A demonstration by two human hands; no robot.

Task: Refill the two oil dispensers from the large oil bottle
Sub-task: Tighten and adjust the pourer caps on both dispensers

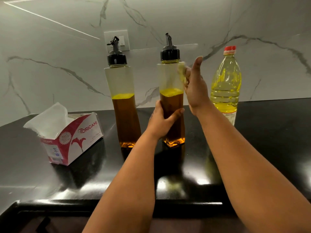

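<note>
Two dispensers stand mid-counter [252, 148], well back from its edge. Your left hand [162, 122] grips the right dispenser [171, 91]; your right hand [195, 86] pinches a tissue [182, 71] against it.

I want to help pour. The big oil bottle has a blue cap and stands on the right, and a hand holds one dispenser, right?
Almost. The head view shows the big oil bottle's cap is red, not blue. The bottle does stand on the right, and the left hand holds one dispenser.

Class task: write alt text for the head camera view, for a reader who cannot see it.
A left hand grips the right oil dispenser while the right hand wipes its side with a tissue. Another dispenser, a capped oil bottle and a tissue box share the black counter.
</note>
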